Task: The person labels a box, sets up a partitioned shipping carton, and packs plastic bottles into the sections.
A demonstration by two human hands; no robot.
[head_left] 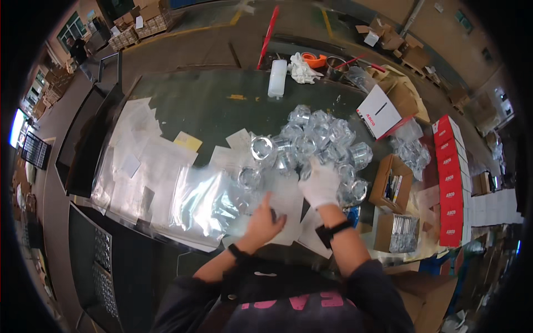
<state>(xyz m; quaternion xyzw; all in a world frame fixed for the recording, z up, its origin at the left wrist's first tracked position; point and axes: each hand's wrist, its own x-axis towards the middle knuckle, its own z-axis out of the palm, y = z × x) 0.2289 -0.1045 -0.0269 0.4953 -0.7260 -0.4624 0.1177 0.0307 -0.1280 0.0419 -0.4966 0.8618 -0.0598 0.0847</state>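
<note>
My left hand (263, 223), bare with a dark band at the wrist, is over white paper sheets (286, 208) near the table's front. Its index finger and thumb are spread apart. A small dark patch shows between them, too unclear to name. My right hand (322, 186), in a white glove, reaches into the near side of a heap of clear, round, cup-like pieces (304, 143). Its fingertips are among the pieces, and whether they grip one is unclear. One clear piece (250, 177) stands just beyond my left hand. Shiny clear plastic bags (202, 202) are spread to its left.
At right are a small carton of pens (391, 186), a carton of wrapped items (402, 233) and a row of red-and-white boxes (449, 183). A white box (379, 112), a white cylinder (277, 79) and orange tape (313, 60) stand at the back.
</note>
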